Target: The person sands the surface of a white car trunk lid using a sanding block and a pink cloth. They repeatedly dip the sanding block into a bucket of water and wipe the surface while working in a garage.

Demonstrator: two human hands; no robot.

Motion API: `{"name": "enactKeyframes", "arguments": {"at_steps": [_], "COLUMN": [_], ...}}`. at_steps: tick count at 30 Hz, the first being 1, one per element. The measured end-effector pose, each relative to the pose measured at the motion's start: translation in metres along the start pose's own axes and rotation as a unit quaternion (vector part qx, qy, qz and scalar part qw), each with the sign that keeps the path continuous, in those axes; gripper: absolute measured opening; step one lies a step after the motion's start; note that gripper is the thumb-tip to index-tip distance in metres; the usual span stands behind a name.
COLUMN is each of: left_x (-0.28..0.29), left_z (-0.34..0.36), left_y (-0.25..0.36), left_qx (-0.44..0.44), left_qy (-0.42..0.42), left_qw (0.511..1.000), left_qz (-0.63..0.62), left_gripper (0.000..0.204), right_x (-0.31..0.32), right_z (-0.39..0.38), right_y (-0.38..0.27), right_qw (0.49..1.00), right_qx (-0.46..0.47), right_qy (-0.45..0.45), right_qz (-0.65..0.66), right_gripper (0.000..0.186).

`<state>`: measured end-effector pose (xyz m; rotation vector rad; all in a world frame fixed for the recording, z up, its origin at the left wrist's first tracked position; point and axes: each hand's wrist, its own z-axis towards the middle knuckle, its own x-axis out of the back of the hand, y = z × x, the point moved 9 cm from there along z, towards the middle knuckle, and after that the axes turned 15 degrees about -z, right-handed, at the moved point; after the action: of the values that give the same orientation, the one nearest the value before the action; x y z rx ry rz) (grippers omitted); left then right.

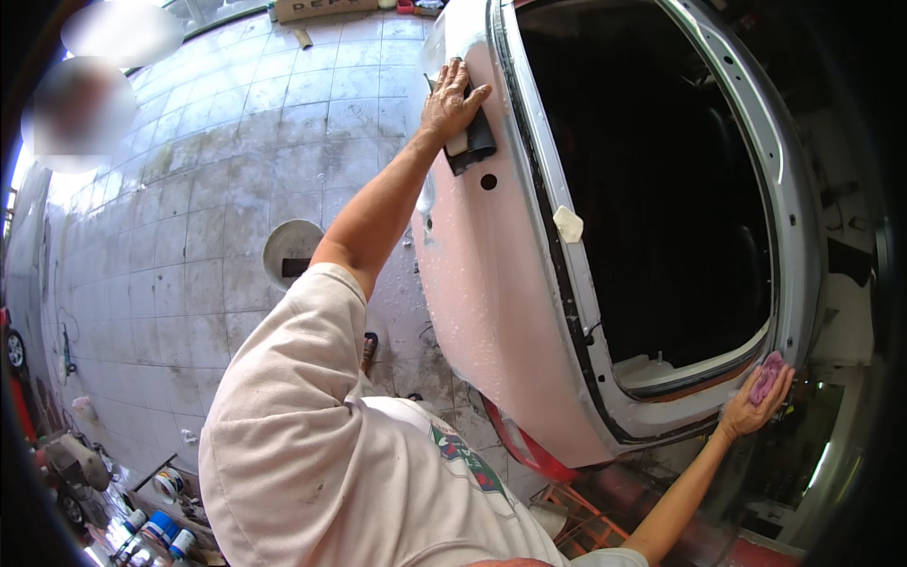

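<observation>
Pink panel (501, 312): the rounded, matte bodywork of a vehicle, lying under the left hand and running back toward the person; water drops dot its surface.
Left hand (453, 102): reached far out, palm down, fingers outstretched and thumb splayed, pressing on a black sheet; whether the fingertips hook over an edge, I cannot tell.
Black sheet (481, 142): between the left palm and the panel, showing past the heel of the hand, with a pale strip (457, 144) beside it under the wrist.
Right hand (754, 397): grasping a purple wad, fingers closed about it, at the near right corner of the window frame.
Purple wad (774, 374): in the right hand's fingers, cloth or sponge, I cannot tell which.
Round hole (488, 181): in the panel, just nearer the person than the left hand.
Window opening (661, 189): dark, between the two hands, edged by a grey frame (792, 265).
Pale patch (568, 225): on the frame's left side, to the right of the left hand and nearer the person.
Round basin (280, 248): on the tiled floor (217, 208), left of the left forearm, with a dark block (296, 267) inside.
Red part (529, 449): below the panel, left of the right hand.
Cans (159, 525): on the floor, well apart from both hands, far to the left.
</observation>
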<state>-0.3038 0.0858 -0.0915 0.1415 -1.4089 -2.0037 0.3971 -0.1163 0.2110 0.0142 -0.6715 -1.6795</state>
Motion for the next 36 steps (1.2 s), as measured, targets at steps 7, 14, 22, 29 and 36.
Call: {"name": "enactKeyframes", "arguments": {"at_steps": [7, 14, 22, 29, 36], "left_x": [-0.037, -0.010, -0.047, -0.013, -0.046], "left_z": [-0.263, -0.100, -0.235, 0.036, -0.102], "left_y": [0.126, 0.058, 0.126, -0.027, 0.058], "left_qx": [-0.079, -0.064, -0.051, -0.076, -0.066], "left_qy": [-0.105, -0.098, -0.123, -0.068, -0.145], "left_qw": [0.991, 0.993, 0.991, 0.993, 0.987], "left_qz": [0.008, -0.023, 0.024, -0.065, -0.004], "left_gripper": [0.087, 0.079, 0.087, 0.075, 0.081], "right_x": [0.004, 0.038, -0.006, 0.032, 0.035], "right_z": [0.001, 0.059, 0.112, 0.120, -0.044], "right_y": [-0.008, -0.100, -0.442, -0.440, -0.285], "right_qw": [0.998, 0.967, 0.869, 0.849, 0.802], "right_qx": [-0.004, -0.052, -0.009, -0.005, -0.081], "right_qy": [-0.065, -0.054, -0.266, -0.319, -0.589], "right_qz": [-0.014, 0.242, 0.418, 0.421, 0.055], "right_gripper": [0.039, 0.030, 0.011, 0.019, 0.058]}}
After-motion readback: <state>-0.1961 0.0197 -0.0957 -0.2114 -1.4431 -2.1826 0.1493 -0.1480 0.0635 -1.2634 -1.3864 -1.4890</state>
